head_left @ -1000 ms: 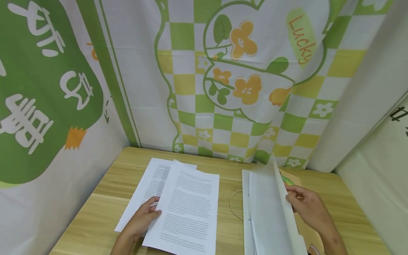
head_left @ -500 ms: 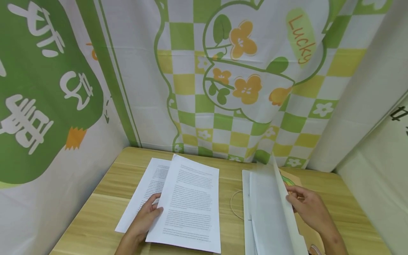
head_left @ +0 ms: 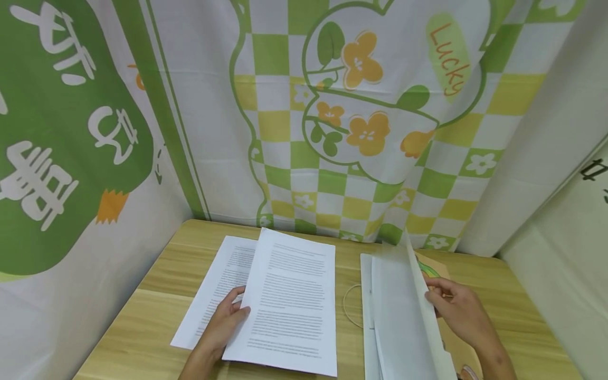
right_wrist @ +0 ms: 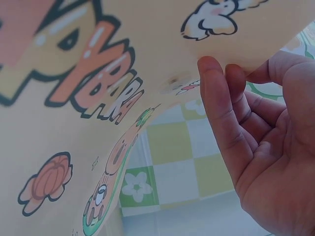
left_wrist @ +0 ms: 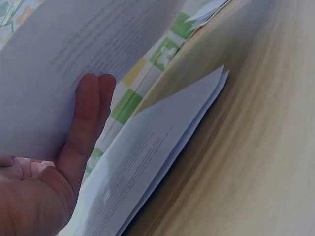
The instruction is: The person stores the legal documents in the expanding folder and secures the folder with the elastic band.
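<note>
My left hand (head_left: 222, 326) holds a printed sheet of paper (head_left: 292, 303) by its left edge, thumb on the front and fingers behind. Beneath and to the left lie more printed sheets (head_left: 219, 282) on the table; the left wrist view shows two edges in that lower stack (left_wrist: 157, 142). At the right is a file folder (head_left: 401, 316) with whitish inner leaves. My right hand (head_left: 459, 311) pinches the edge of its raised cover (right_wrist: 93, 137), whose tan outer face carries cartoon drawings and lettering. The folder's near end runs out of the head view.
A thin cord loop (head_left: 350, 306) sticks out from the folder's left side. The wood-grain table (head_left: 142, 316) meets a green and white printed curtain (head_left: 304, 206) along its back edge. White cloth (head_left: 565, 227) hangs at the right.
My left hand has shifted right and a little away with the printed sheet, which has tilted into fuller view. The right hand and the folder have stayed in place.
</note>
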A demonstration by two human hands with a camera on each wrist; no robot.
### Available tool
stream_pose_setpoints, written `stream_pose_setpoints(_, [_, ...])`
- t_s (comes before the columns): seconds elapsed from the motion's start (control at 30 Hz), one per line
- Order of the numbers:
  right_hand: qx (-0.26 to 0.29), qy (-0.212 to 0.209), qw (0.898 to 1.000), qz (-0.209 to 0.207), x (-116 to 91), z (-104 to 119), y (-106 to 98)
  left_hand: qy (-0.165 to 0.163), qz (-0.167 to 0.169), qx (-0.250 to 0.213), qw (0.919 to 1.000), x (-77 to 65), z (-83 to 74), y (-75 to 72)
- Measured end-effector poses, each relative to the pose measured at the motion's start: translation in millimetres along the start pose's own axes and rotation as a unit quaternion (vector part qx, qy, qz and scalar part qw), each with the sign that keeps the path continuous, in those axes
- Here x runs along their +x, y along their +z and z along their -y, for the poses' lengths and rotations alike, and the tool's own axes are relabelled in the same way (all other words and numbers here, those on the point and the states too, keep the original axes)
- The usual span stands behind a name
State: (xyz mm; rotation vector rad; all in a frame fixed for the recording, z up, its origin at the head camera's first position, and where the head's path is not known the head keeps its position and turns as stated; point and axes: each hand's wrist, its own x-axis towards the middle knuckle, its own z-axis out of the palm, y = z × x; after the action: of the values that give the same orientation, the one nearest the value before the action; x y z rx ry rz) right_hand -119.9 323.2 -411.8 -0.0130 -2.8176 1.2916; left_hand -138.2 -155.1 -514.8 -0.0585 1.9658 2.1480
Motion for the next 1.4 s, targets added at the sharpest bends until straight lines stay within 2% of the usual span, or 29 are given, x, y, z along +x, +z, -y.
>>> stream_pose_setpoints(0.53, [0.01,0.001,1.0,-0.009,1,0,9,0.008,0.046,-0.026,0.9986,5.8,5.1,17.3])
stream_pose_setpoints(0.87, [0.015,0.007,1.0,-0.008,0,1,8,0.022,0.058,-0.037,0.9974,9.4,9.0,42.0])
stream_pose_setpoints(1.4, [0.014,0.0,1.0,0.0,0,-2,9,0.028,0.096,-0.023,0.9947,16.0,12.4,59.6])
